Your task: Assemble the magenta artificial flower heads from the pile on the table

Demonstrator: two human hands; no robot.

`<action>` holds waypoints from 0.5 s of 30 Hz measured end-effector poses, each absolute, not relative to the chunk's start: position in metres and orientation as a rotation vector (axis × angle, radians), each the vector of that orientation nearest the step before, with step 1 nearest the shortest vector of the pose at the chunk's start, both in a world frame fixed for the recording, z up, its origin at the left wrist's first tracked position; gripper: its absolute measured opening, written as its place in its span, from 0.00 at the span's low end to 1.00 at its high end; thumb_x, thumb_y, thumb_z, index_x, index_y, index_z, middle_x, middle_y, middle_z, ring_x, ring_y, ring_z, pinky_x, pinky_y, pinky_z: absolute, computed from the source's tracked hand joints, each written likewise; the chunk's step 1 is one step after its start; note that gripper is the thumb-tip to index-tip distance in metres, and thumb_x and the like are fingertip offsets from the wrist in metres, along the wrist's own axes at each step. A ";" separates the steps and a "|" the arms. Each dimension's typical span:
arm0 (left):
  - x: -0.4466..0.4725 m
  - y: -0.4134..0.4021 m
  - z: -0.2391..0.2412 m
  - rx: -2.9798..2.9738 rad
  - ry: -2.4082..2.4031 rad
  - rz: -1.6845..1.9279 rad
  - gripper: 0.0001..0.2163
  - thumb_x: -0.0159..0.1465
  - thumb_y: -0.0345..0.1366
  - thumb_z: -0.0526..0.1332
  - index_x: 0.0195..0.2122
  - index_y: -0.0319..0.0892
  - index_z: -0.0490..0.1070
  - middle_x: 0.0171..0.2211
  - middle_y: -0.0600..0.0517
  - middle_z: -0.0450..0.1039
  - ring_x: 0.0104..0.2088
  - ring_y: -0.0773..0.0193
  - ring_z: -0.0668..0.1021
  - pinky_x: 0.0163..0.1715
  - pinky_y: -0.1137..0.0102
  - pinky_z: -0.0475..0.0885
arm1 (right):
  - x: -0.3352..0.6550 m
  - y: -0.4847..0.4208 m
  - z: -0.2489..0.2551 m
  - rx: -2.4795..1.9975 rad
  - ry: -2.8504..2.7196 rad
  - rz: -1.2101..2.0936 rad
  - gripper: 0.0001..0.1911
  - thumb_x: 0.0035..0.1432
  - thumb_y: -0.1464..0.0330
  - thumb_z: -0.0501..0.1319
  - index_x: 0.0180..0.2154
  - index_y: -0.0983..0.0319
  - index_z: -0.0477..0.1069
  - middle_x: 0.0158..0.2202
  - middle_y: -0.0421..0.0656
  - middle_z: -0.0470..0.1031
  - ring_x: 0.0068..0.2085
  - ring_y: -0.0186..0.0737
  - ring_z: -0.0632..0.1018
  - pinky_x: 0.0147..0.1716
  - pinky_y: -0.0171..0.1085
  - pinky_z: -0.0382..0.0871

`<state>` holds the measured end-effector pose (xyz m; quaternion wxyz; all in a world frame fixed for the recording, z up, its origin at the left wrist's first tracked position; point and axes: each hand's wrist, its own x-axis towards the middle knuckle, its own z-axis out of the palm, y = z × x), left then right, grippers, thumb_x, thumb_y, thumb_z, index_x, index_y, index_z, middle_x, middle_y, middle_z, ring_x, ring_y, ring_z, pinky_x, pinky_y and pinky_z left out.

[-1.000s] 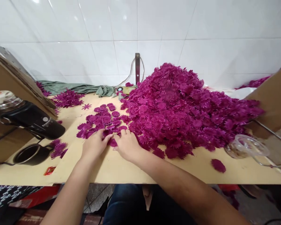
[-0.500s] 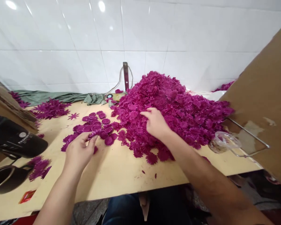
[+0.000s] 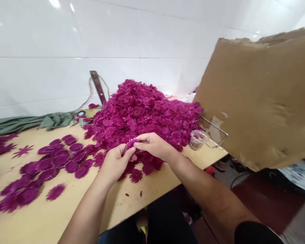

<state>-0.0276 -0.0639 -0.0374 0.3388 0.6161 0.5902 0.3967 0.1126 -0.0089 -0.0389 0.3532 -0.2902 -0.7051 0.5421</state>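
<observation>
Both hands meet at the front of a tall pile of magenta artificial flower heads (image 3: 142, 115). Between them is one small magenta flower head (image 3: 132, 143), lighter at its petal edges. My left hand (image 3: 118, 159) pinches it between thumb and fingers from the left. From the right, the thumb and fingers of my right hand (image 3: 151, 145) close on the same flower. The fingers cover part of it. On the table at the left lies a loose group of flower heads (image 3: 53, 159), with a single flower (image 3: 55, 192) apart from them.
A large cardboard sheet (image 3: 259, 101) leans at the right, with a wire frame (image 3: 216, 128) and a clear plastic cup (image 3: 198, 139) by it. Green cloth (image 3: 51, 120) runs along the white tiled wall. Spiky petal pieces (image 3: 22, 150) lie at the far left.
The view has swung to the right. My right hand has come down from the pile to meet my left, which moved away from the flower group. Both now grip one flower.
</observation>
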 end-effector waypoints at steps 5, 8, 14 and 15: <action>-0.031 -0.061 -0.049 1.759 1.633 0.932 0.19 0.48 0.55 0.56 0.28 0.45 0.74 0.28 0.50 0.78 0.30 0.57 0.78 0.31 0.68 0.71 | 0.208 0.004 -0.011 -1.204 -1.958 0.558 0.07 0.50 0.71 0.59 0.32 0.64 0.76 0.32 0.42 0.75 0.36 0.35 0.72 0.41 0.37 0.62; -0.034 -0.058 -0.060 1.806 1.648 0.927 0.20 0.48 0.56 0.56 0.29 0.46 0.75 0.29 0.51 0.79 0.30 0.57 0.78 0.30 0.69 0.72 | 0.267 0.014 0.000 -1.654 -2.023 0.239 0.07 0.48 0.68 0.61 0.28 0.64 0.76 0.27 0.42 0.73 0.33 0.35 0.70 0.41 0.38 0.60; -0.031 -0.053 -0.074 1.886 1.622 0.864 0.20 0.49 0.56 0.55 0.29 0.47 0.76 0.29 0.52 0.78 0.30 0.57 0.78 0.30 0.70 0.72 | 0.299 0.035 -0.021 -2.056 -2.284 0.606 0.04 0.41 0.71 0.62 0.23 0.62 0.76 0.18 0.37 0.68 0.24 0.31 0.66 0.30 0.32 0.60; -0.031 -0.053 -0.074 1.897 1.618 0.859 0.20 0.49 0.56 0.55 0.29 0.47 0.76 0.29 0.52 0.78 0.30 0.57 0.78 0.30 0.69 0.72 | 0.297 0.037 -0.025 -2.054 -2.297 0.638 0.04 0.39 0.73 0.62 0.22 0.62 0.76 0.17 0.36 0.68 0.23 0.30 0.65 0.29 0.32 0.59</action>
